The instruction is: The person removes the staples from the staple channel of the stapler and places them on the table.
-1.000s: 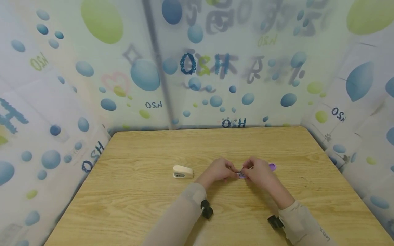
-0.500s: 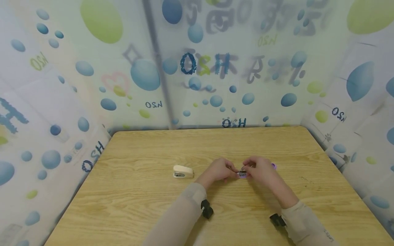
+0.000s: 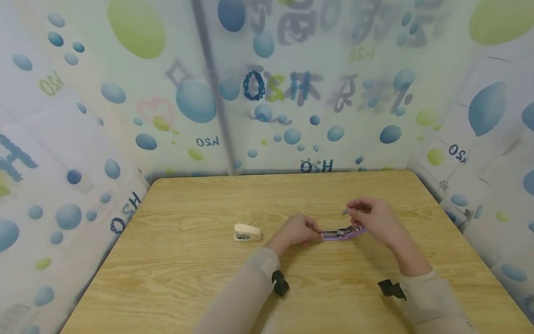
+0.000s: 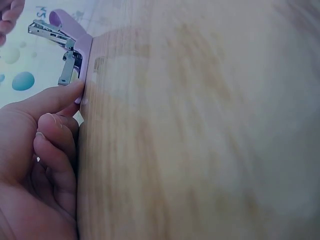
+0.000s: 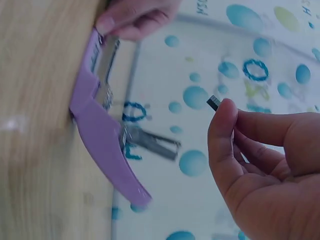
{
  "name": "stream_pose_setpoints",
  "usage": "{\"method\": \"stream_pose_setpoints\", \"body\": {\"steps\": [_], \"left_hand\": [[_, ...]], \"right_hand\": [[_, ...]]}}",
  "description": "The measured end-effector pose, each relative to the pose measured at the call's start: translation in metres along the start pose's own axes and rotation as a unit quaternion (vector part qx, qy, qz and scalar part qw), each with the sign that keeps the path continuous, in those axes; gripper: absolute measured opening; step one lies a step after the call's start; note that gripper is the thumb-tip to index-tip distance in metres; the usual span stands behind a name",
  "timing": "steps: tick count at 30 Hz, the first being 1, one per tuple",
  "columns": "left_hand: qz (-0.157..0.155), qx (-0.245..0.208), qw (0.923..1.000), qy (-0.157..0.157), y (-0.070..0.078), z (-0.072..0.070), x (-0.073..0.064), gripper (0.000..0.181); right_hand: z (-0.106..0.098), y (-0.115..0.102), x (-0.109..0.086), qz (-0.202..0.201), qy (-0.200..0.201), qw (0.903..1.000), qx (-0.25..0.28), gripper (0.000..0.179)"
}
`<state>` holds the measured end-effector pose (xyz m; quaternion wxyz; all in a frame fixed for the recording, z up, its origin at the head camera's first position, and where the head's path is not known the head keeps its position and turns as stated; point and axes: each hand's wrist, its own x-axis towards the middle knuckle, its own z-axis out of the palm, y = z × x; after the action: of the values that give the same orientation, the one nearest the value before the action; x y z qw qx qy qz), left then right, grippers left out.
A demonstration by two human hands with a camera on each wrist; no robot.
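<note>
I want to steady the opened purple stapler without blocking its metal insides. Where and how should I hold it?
Probably pinch the purple stapler by its left end, coming from the left, as the left hand does. That part lies along the table; the metal insides are exposed on top, and the other half angles up to the right.

Wood-grain table [image 3: 175, 264] | cream stapler [image 3: 248, 233]: left of centre | purple stapler [image 5: 102, 134]: opened out, right of the cream one
</note>
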<state>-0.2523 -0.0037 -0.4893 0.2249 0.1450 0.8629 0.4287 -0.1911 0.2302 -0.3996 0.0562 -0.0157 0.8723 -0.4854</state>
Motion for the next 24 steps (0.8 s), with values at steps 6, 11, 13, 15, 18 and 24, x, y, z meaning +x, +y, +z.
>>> {"method": "stream_pose_setpoints", "body": {"steps": [6, 11, 13, 15, 18, 24], "left_hand": [[0.0, 0.0, 1.0, 0.001, 0.0, 0.0, 0.0, 0.006], [-0.002, -0.004, 1.0, 0.003, 0.0, 0.0, -0.001, 0.007], [-0.001, -0.004, 1.0, 0.004, 0.0, 0.0, -0.001, 0.007], [0.0, -0.004, 1.0, 0.004, 0.0, 0.0, -0.001, 0.007], [0.002, -0.003, 1.0, 0.005, 0.0, 0.0, -0.001, 0.006], [-0.004, -0.002, 1.0, 0.005, 0.001, 0.001, -0.001, 0.006]], "right_hand": [[-0.031, 0.01, -0.002, -0.023, 0.035, 0.9991, 0.011, 0.035], [-0.049, 0.021, -0.002, -0.026, 0.047, 0.9984, 0.017, 0.037], [-0.056, 0.026, -0.001, -0.023, 0.039, 0.9987, 0.022, 0.038], [-0.063, 0.032, -0.001, -0.018, 0.026, 0.9992, 0.025, 0.039], [-0.075, 0.044, 0.0, -0.007, 0.0, 0.9998, 0.021, 0.041], [-0.094, 0.068, 0.003, 0.036, -0.031, 0.9989, 0.0, 0.04]]}}
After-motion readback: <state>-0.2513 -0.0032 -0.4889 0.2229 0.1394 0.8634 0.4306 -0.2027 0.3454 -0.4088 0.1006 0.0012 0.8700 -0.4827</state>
